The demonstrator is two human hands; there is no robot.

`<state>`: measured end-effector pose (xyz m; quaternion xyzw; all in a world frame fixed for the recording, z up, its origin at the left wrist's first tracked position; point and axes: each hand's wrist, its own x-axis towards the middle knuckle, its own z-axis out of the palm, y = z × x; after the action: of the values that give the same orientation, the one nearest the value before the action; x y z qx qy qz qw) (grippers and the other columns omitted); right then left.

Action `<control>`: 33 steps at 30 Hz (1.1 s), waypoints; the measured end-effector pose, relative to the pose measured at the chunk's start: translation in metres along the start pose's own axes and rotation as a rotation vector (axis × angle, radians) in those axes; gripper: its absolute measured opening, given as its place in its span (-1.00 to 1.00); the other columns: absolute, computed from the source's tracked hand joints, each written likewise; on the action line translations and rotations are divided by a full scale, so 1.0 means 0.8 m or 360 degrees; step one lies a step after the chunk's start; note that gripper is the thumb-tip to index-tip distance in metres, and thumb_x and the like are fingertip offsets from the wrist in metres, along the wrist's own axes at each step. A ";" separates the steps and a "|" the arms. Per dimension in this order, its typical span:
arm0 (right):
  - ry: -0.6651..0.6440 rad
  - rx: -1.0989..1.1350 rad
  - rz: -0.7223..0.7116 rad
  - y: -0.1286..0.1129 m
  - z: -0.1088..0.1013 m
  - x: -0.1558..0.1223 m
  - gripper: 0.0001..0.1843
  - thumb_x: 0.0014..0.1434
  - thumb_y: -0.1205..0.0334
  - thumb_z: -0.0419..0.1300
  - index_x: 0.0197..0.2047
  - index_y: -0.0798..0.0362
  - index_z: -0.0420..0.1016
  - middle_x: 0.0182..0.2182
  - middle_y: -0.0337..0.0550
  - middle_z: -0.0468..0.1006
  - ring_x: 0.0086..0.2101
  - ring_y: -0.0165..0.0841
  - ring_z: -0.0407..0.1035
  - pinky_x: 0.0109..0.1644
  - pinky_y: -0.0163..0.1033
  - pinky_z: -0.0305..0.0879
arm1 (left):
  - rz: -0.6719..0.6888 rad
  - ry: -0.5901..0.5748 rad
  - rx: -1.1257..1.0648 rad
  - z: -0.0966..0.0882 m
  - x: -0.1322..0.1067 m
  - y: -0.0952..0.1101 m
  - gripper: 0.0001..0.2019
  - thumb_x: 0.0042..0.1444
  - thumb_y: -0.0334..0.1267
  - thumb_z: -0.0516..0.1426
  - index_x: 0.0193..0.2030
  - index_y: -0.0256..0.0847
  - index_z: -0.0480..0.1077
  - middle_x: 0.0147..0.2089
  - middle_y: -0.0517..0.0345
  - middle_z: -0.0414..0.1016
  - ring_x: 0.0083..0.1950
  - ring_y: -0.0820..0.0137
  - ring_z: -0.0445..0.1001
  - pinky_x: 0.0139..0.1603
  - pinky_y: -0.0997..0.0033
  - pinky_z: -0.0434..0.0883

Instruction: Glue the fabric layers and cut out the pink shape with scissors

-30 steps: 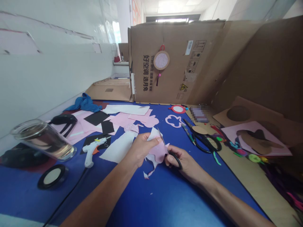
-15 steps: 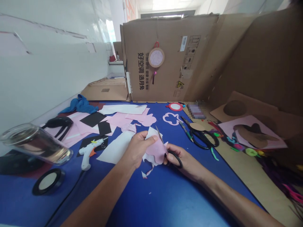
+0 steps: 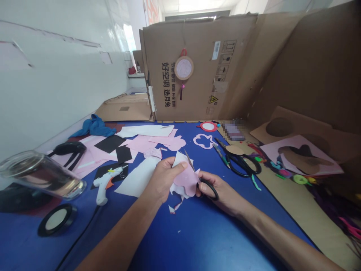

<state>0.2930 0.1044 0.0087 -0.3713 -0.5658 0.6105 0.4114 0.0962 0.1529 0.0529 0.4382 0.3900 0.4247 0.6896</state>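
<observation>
My left hand (image 3: 163,179) pinches a piece of pink paper (image 3: 184,180) with a scalloped edge, held just above the blue table (image 3: 197,233). My right hand (image 3: 221,190) is closed through the black handles of a pair of scissors (image 3: 207,187); the blades point up through the pink paper. A small paper scrap (image 3: 172,208) hangs or lies below the piece.
A white glue gun (image 3: 105,181), a glass jar (image 3: 39,175) on its side and a roll of black tape (image 3: 56,219) lie to the left. Pink, white and black paper sheets (image 3: 135,145) spread behind. A second pair of black scissors (image 3: 239,162) and cardboard walls (image 3: 225,67) stand to the right.
Both hands keep their grip on the paper and scissors; the blades have shifted slightly along the pink paper's edge. The view has moved a little to the right.
</observation>
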 end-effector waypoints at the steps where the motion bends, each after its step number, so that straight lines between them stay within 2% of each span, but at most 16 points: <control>1: 0.0003 -0.0010 -0.0001 0.001 -0.001 0.000 -0.36 0.18 -0.45 0.39 -0.21 0.03 0.53 -0.36 -0.25 0.47 -0.36 -0.34 0.21 -0.25 -0.25 0.08 | 0.0003 -0.0001 -0.0005 0.000 0.000 0.000 -0.69 -0.03 -0.09 0.47 -0.31 -0.25 0.55 -0.42 0.10 0.60 -0.43 0.35 0.54 -0.33 0.36 0.50; 25: 0.0010 -0.0141 0.0047 -0.009 -0.005 -0.001 -0.38 0.20 -0.42 0.39 -0.26 0.03 0.52 -0.42 -0.28 0.41 -0.39 -0.37 0.13 -0.29 -0.24 0.00 | 0.0005 -0.0001 0.0121 -0.003 0.001 0.004 -0.69 -0.06 -0.07 0.44 -0.35 -0.26 0.54 -0.40 0.12 0.56 -0.42 0.40 0.47 -0.32 0.36 0.41; 33: 0.0024 -0.0085 0.0070 -0.007 -0.005 -0.003 -0.39 0.19 -0.40 0.41 -0.19 0.02 0.52 -0.41 -0.28 0.43 -0.37 -0.35 0.15 -0.26 -0.24 0.02 | 0.0007 -0.0004 0.0155 0.000 0.000 0.004 -0.70 -0.08 -0.08 0.43 -0.36 -0.25 0.54 -0.41 0.12 0.56 -0.43 0.39 0.47 -0.35 0.38 0.40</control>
<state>0.2982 0.1036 0.0140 -0.3992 -0.5705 0.6011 0.3921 0.0951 0.1538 0.0559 0.4726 0.4082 0.4063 0.6670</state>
